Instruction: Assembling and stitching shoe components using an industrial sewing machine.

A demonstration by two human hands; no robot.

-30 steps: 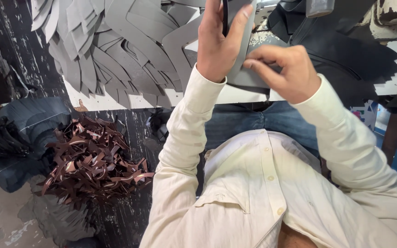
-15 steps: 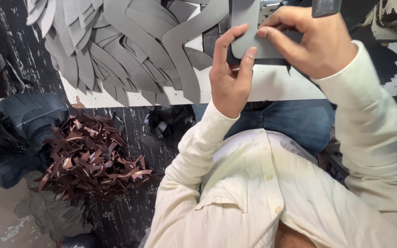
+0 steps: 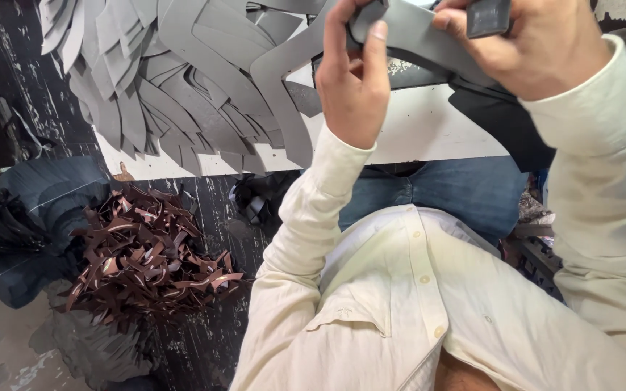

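Both my hands are raised over the white table's edge (image 3: 429,137), and between them they hold one grey cut piece (image 3: 418,35). My left hand (image 3: 355,83) pinches its left end, thumb on top, so the strip curves between the two hands. My right hand (image 3: 537,47) grips the other end, and a small dark block (image 3: 488,14) sits at its fingertips. My cream shirt sleeves and blue jeans fill the lower part of the view.
Many grey cut pieces (image 3: 161,65) lie fanned out on the table's left part. Dark sheets (image 3: 508,123) lie under my right hand. On the floor at left sit a heap of brown scraps (image 3: 146,253) and folded dark blue material (image 3: 45,195).
My right hand has risen and gone right with the grey piece's end. My left hand came down, then shifted its grip to the piece's left end, which is now bent.
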